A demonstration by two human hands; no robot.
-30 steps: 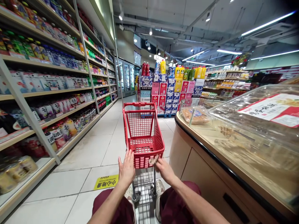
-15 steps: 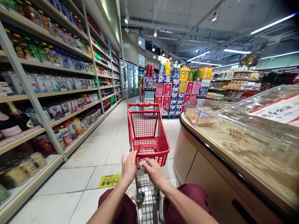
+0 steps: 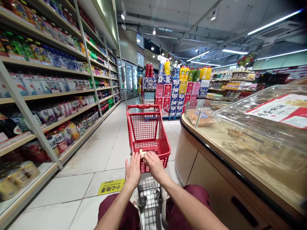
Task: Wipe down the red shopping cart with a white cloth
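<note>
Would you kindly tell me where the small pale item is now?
In the head view, the small pale item is below centre, in the right hand at the near rim of the red cart, just right of the left hand.

Shelves (image 3: 48, 96) of drinks (image 3: 51, 57) fill the frame's left side, with glass-door refrigerators (image 3: 129, 78) beyond. Above centre, yellow juice bottles (image 3: 167, 67) top stacked cartons (image 3: 167, 91). A wood-fronted display counter (image 3: 211, 172) occupies the lower right; a yellow wet-floor sticker (image 3: 111, 187) (its lettering upside down) lies lower left of centre.
</note>
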